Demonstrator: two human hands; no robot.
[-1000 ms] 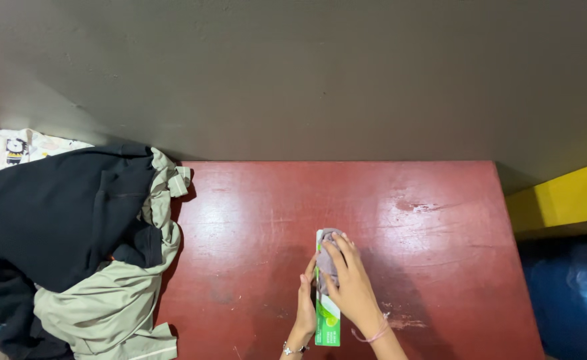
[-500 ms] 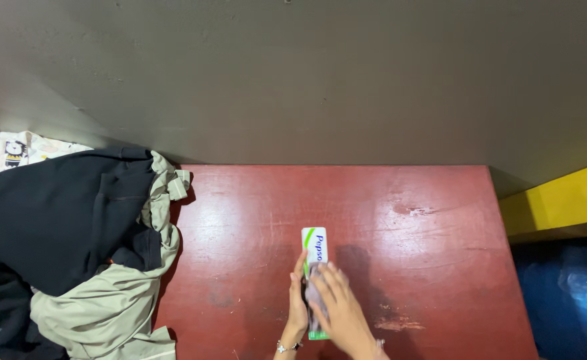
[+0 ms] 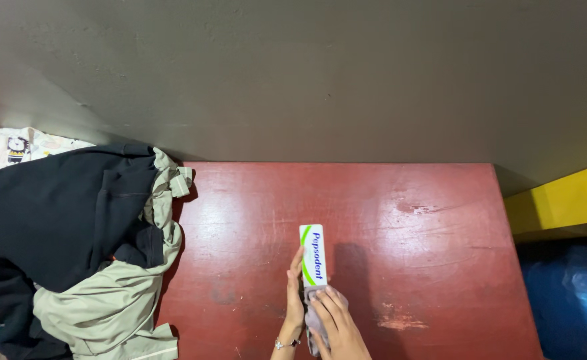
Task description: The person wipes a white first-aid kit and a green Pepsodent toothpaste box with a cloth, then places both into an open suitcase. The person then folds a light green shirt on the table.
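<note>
A long white and green carton (image 3: 313, 255) lies lengthwise on the red table (image 3: 387, 233). My left hand (image 3: 295, 293) rests flat against the carton's left side, holding it steady. My right hand (image 3: 337, 327) presses a small grey cloth (image 3: 316, 319) onto the near end of the carton. The far part of the carton is uncovered. A bracelet shows on my left wrist.
A heap of clothes, black (image 3: 53, 213) over pale green (image 3: 107, 307), lies on the table's left end, with a white printed fabric (image 3: 20, 143) behind. A dark wall (image 3: 307, 73) rises past the table. A yellow ledge (image 3: 567, 197) and blue plastic (image 3: 573, 293) are at the right.
My right hand has slid the grey cloth from the carton's far end down to its near end, uncovering the carton's top face. My left hand stayed beside the carton.
</note>
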